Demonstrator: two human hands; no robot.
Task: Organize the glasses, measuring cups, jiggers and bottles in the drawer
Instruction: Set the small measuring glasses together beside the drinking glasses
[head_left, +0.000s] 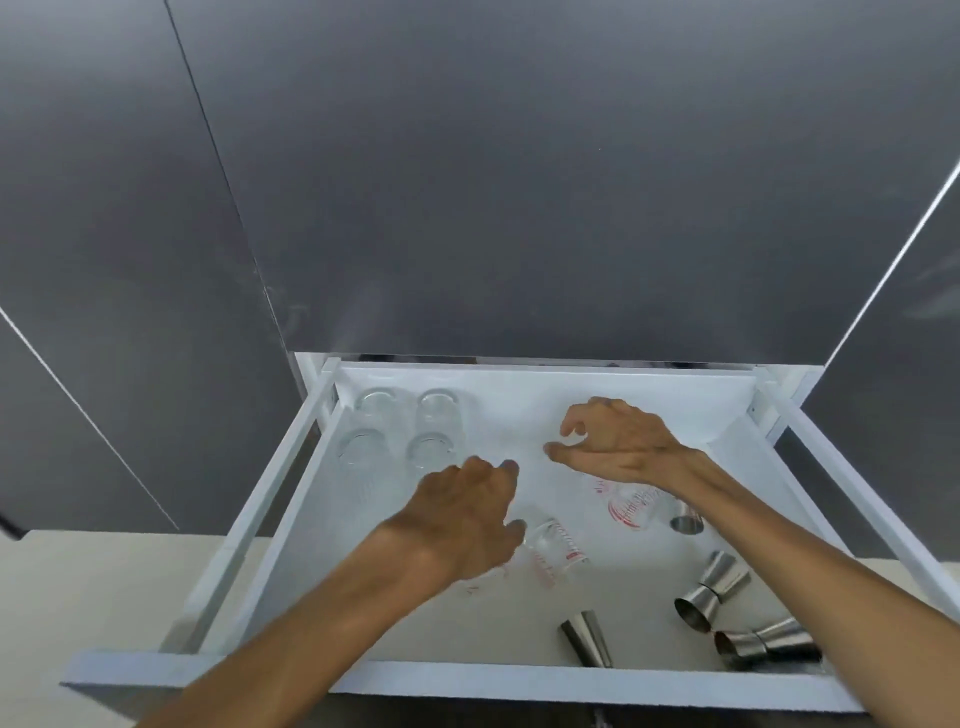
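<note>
White drawer (291, 525) is being viewed pulled out. Four clear glasses (402, 434) are being kept upright in a two-by-two block, far-left corner. Left hand (462, 525) is being held palm down, fingers loosely spread, over a small measuring cup (553, 543) with red marks, lying on its side mid-drawer; contact can't be told, nothing seen gripped. Right hand (613, 441) is being held open, fingers curled, empty, just above a larger red-printed measuring cup (634, 506). Steel jiggers (711, 590) are being left scattered on their sides near-right; one more (685, 519) beside the larger cup.
</note>
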